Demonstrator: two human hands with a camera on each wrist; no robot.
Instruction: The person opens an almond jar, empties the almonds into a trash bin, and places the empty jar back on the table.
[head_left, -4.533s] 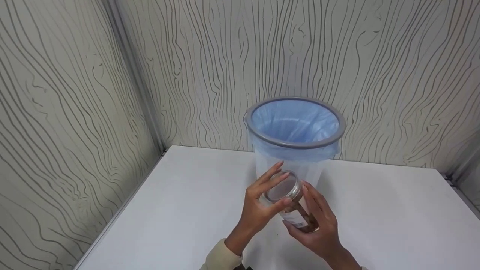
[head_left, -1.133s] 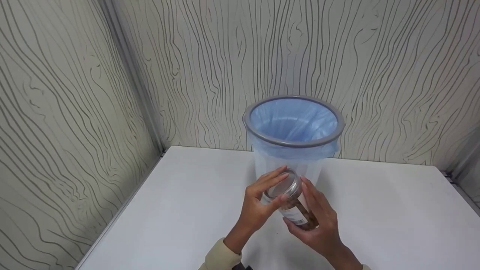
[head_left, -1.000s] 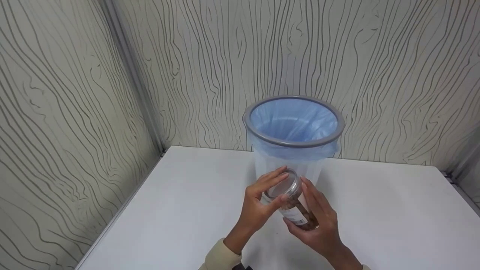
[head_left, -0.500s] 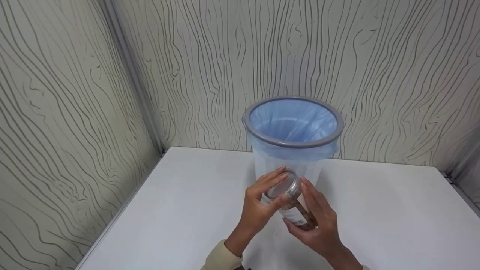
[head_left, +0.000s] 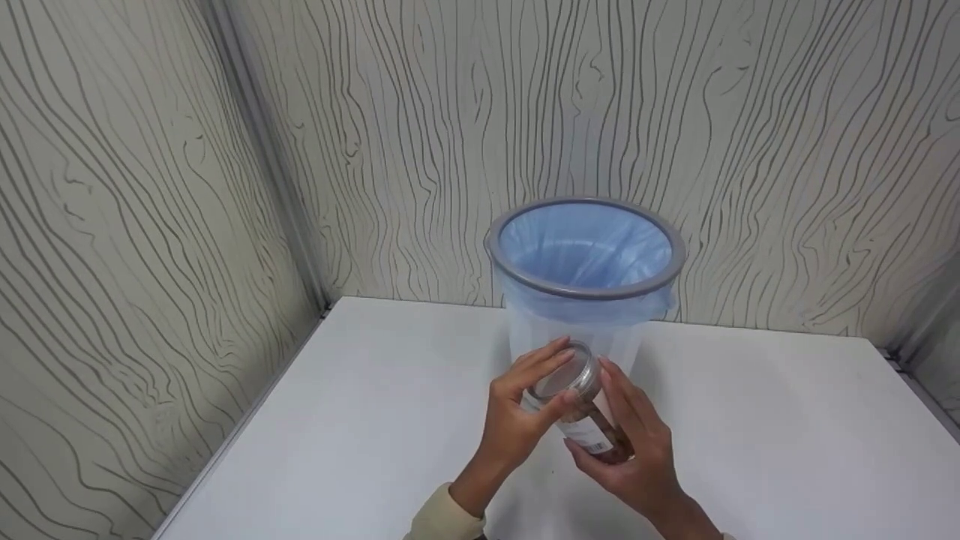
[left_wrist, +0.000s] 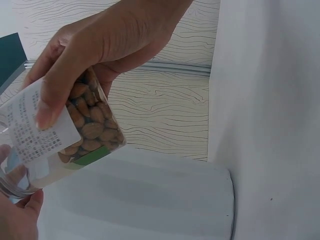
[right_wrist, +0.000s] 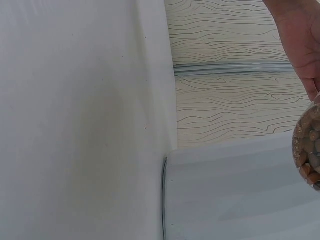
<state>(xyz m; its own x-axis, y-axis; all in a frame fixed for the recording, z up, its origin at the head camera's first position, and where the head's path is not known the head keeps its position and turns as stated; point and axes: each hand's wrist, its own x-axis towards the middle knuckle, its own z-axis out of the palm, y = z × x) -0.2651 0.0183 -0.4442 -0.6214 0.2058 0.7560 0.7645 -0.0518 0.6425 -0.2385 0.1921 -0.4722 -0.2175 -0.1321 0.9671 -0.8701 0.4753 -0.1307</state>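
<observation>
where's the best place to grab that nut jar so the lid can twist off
Grip the jar round its labelled body from the right, as the right hand does. It tilts lid-up toward the left, leaving the round lid free for the left hand to pinch.

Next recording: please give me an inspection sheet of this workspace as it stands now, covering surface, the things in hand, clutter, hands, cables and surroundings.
Surface: white table, plain and matte.
Things in hand: clear jar of nuts with a white label, held tilted above the table; its clear lid is on the jar. A bin with a grey rim and blue liner stands just behind it.
Clutter: nothing seen.
Hands: left hand grips the lid with curled fingers; right hand holds the jar body.
Cables: nothing seen.
Surroundings: wood-grain patterned walls on the left and behind, with metal strips at the corners.
</observation>
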